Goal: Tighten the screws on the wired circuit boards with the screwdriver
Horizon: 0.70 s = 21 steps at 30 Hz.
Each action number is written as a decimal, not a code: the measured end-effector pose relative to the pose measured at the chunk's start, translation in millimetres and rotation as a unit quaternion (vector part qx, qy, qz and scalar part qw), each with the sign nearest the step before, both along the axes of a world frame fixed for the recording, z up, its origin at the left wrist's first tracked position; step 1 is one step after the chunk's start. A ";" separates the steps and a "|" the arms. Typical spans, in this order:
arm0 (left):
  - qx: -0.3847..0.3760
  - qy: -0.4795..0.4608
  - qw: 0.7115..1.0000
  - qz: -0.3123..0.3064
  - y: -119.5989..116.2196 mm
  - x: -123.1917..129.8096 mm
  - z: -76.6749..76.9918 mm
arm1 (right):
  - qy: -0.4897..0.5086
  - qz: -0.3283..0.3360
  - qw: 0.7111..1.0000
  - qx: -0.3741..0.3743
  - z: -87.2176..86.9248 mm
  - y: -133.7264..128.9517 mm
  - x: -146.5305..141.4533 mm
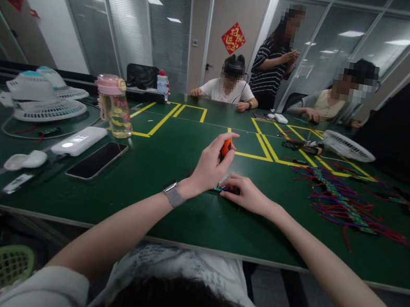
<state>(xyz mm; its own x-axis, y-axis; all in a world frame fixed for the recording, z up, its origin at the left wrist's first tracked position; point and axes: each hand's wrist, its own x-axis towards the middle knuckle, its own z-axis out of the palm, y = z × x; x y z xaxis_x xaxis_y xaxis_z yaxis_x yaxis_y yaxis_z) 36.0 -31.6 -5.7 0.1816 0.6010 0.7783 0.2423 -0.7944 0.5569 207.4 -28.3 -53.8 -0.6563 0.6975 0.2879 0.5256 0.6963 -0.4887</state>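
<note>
Where the head view centres, left hand (209,164): fingers wrapped round an orange-and-black handle (226,146), above the table (192,228).
Right hand (244,194): fingertips at a small green circuit board (216,189) on the table; whether they pinch it cannot be told.
Wired boards (340,197): right of both hands.

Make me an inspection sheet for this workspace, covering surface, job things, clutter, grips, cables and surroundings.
Surface: green table, yellow tape lines.
Job's things: orange object; small circuit board, partly hidden; wired boards at right.
Clutter: bottle, phone, fans.
Grips: left hand holds the orange object; right hand at the small circuit board, exact hold unclear.
Cables: black cable left of the phone.
Surroundings: three people opposite, one standing.
</note>
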 end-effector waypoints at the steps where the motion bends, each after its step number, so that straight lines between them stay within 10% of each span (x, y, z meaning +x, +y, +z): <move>1: 0.000 0.001 1.000 -0.001 0.0 0.0 0.0 | 0.001 0.000 1.000 -0.001 0.1 0.0 0.1; 21: -0.002 0.008 1.000 -0.003 -0.7 -0.5 0.7 | 0.003 0.006 1.000 -0.005 -0.1 0.1 0.9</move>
<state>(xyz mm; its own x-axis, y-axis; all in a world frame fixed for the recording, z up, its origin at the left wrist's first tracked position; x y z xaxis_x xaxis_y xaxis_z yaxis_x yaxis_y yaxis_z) 35.5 -32.2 -5.0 0.1986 0.6034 0.7723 0.2463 -0.7934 0.5566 208.3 -28.3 -53.9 -0.6631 0.6922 0.2848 0.5137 0.6976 -0.4995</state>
